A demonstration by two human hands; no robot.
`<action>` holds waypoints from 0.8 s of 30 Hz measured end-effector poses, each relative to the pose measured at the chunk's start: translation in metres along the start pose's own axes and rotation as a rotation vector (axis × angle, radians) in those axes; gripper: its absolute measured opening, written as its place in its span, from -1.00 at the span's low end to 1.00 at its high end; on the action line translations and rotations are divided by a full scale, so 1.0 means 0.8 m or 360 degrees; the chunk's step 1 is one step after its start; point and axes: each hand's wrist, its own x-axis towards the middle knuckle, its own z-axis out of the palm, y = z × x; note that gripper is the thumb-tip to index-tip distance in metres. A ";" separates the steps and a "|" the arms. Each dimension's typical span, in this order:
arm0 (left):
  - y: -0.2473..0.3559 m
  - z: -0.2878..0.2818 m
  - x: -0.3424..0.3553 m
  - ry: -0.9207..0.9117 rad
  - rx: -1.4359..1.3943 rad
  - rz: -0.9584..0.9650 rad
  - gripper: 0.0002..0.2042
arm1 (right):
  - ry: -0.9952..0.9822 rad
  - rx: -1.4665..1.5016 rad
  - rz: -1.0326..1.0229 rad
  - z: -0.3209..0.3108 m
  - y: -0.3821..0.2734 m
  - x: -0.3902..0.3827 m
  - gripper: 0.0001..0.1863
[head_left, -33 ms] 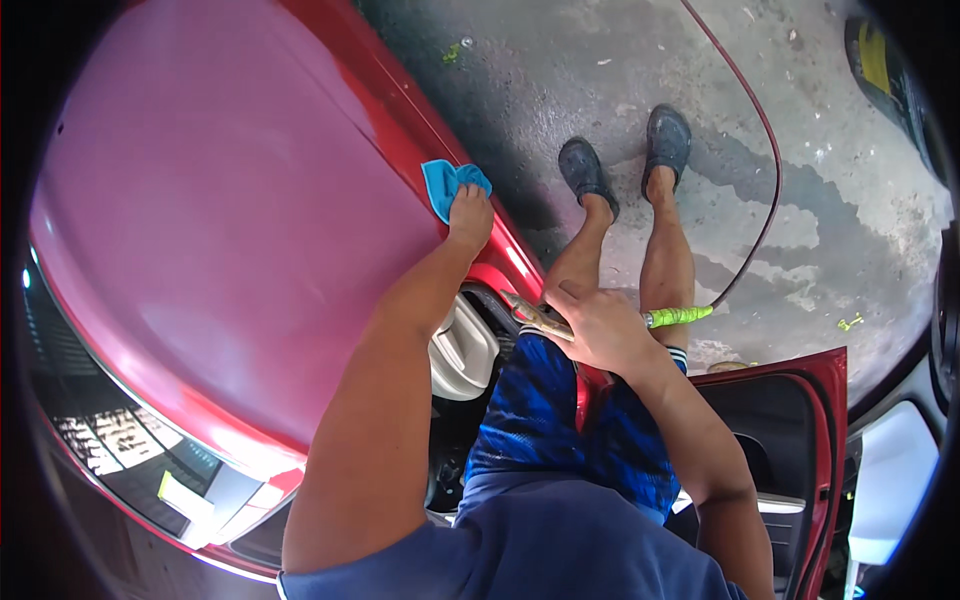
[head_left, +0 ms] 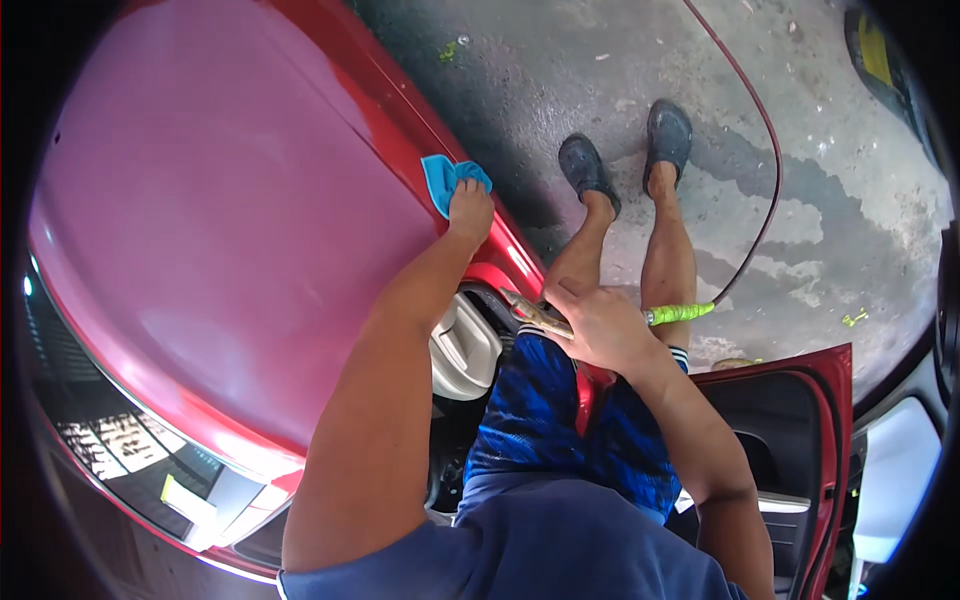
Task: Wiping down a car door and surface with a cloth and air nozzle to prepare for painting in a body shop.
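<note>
A blue cloth (head_left: pixel 440 183) lies bunched on the glossy red edge of a car roof (head_left: pixel 240 200). My left hand (head_left: pixel 470 210) presses down on it, with the fingers curled over its folds. My right hand (head_left: pixel 608 328), in front of my thighs, is wrapped round an air blow gun (head_left: pixel 538 317). Its worn metal nozzle end points left, toward the car. Behind the fist, bright green tape (head_left: pixel 680 314) covers the joint with a dark red hose (head_left: pixel 775 170). My palm hides most of the gun's handle.
The open red car door (head_left: pixel 835 430) stands at my right. A pale seat (head_left: pixel 465 350) shows through the doorway. My dark clogs (head_left: pixel 668 140) are on the stained concrete floor (head_left: pixel 740 260), which the hose crosses. A dark object with a yellow patch (head_left: pixel 873 55) sits far right.
</note>
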 end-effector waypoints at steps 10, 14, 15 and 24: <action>-0.137 -0.083 0.050 -0.0163 0.0254 -0.0119 -0.48 | -0.0219 0.0081 0.0218 -0.006 0.022 0.005 -0.54; -0.039 -0.036 -0.008 -0.0281 0.0167 0.0123 -0.55 | -0.0130 0.0155 0.0159 0.002 0.022 0.007 -0.54; -0.027 -0.015 -0.012 -0.0100 0.0191 0.0113 -0.61 | -0.0108 0.0168 0.0144 0.005 0.025 0.005 -0.54; -0.018 0.047 0.043 0.0166 0.0414 -0.0301 -0.70 | -0.0055 0.0064 0.0182 0.043 0.069 0.045 -0.71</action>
